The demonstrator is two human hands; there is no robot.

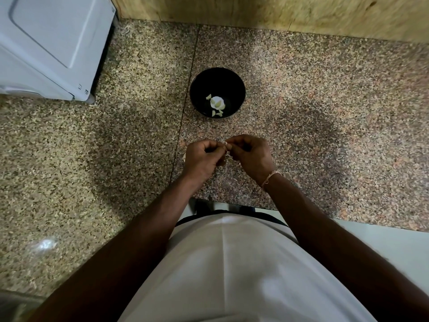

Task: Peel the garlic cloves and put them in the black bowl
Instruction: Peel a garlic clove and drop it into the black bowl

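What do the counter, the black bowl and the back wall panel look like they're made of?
Counter: looks like polished granite or terrazzo, speckled tan, pink and black, with a faint sheen and a thin seam. Black bowl: smooth and glossy, probably glazed ceramic or plastic; the look leaves it open. Back wall panel: yellowish wood-grain pattern, likely plywood or laminate, though blur hides detail.

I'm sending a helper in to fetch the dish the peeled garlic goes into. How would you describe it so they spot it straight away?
Start at the speckled granite counter that runs up to the wooden wall. Near its middle, just right of the dark seam and beyond the person's hands, sits the black bowl. It is the only dish there: round, glossy black, with a few pale peeled garlic cloves in the bottom.
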